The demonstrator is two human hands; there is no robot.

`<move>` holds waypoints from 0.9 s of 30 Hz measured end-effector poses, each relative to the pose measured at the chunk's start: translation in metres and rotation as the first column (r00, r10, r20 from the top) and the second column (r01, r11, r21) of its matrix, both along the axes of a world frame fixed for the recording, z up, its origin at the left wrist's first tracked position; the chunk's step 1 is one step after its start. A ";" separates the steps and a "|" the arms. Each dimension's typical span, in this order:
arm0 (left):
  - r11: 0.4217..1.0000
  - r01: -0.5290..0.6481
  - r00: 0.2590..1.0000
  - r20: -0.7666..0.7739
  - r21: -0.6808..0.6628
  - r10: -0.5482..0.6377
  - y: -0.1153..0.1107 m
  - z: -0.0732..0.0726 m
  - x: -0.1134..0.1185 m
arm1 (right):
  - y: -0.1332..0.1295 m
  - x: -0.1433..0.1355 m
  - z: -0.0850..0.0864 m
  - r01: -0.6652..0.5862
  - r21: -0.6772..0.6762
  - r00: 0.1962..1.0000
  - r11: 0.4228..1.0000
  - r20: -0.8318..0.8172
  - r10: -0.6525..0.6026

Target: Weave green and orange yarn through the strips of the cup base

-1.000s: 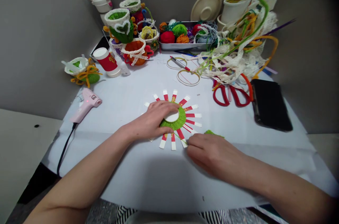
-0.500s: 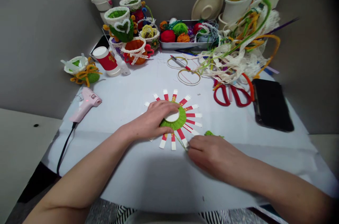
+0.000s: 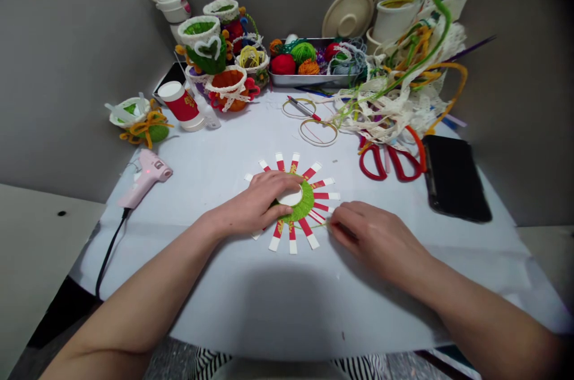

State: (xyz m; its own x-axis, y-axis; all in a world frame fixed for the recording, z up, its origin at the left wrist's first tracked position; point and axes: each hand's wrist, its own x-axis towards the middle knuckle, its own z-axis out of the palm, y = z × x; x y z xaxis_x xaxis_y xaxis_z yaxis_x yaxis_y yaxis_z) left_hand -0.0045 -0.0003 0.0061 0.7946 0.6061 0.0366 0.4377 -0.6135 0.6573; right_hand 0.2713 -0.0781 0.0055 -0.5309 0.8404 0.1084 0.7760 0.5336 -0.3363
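Observation:
A paper cup [image 3: 307, 200] cut into red-and-white strips lies spread like a sun on the table, with green yarn woven around its white middle. My left hand [image 3: 255, 203] rests over its left side, thumb and fingers gripping the round base and hiding some strips. To the right of the strips, my right hand [image 3: 370, 236] is closed in a pinch on a strand of green yarn [image 3: 316, 226]. That strand runs taut from the lower edge of the woven ring, across the lower right strips, to my fingertips.
A pink glue gun [image 3: 146, 176] lies at left. Finished yarn-covered cups [image 3: 206, 57] and a red paper cup [image 3: 182, 106] stand behind it. At the back is a metal tray [image 3: 314, 79] of yarn balls. Lace [image 3: 385, 108], red-handled scissors [image 3: 406, 167] and a phone [image 3: 457, 179] occupy the right.
My right hand has moved up and slightly right, swinging the yarn strand from steeply downward to nearly level across the strips. My left thumb has shifted up onto the woven ring.

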 end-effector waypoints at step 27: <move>0.994 0.009 0.995 0.095 0.105 -0.019 -0.005 0.009 0.000 | 0.016 -0.006 -0.009 -0.065 -0.019 0.956 0.998 -0.289 0.056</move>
State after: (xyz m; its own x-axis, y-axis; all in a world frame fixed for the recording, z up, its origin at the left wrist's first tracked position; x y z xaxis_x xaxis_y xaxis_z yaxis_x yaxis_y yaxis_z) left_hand -0.0045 -0.0056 0.0152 0.7928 0.5837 0.1753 0.3666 -0.6865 0.6279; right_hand 0.2657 -0.0624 -0.0040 -0.5305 0.8125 0.2417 0.6103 0.5639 -0.5564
